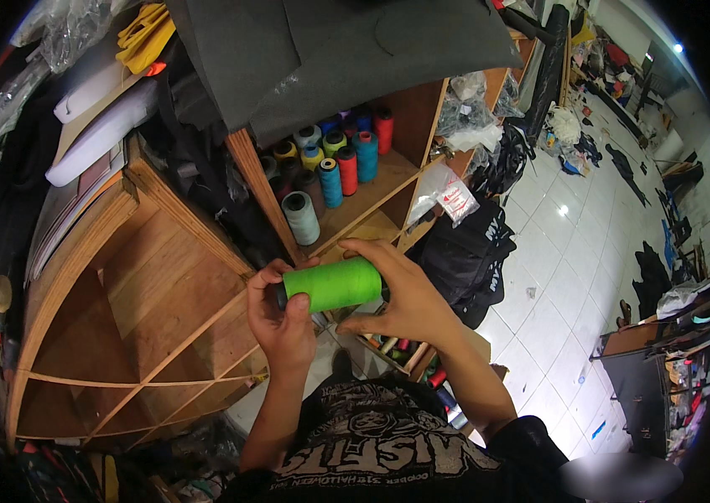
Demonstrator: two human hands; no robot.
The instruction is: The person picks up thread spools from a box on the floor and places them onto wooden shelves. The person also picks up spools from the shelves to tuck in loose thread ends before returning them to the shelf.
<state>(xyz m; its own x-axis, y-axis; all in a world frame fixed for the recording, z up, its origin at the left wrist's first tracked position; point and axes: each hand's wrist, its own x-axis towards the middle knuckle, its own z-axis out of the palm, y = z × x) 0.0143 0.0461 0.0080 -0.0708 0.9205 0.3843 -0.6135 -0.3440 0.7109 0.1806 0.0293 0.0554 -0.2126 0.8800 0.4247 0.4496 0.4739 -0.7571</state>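
Note:
A bright green spool of thread (334, 285) lies on its side in the air in front of my chest. My left hand (284, 331) grips its left end, the thumb pressed on the near side and the fingers around the dark core end. My right hand (413, 298) is spread around the right end, fingers above and thumb below, apart from each other. Whether its palm touches the spool, I cannot tell. Beyond my hands, several upright thread spools (348, 170) in blue, red, yellow and grey stand in a wooden cubby (405, 186).
Empty wooden compartments (145, 285) fill the left side. Black sheet material (355, 42) drapes over the spool cubby. A black bag (468, 256) and plastic-wrapped items sit right of it. Below my right forearm, a drawer or box holds more spools (436, 376). White floor tiles (556, 285) extend rightward.

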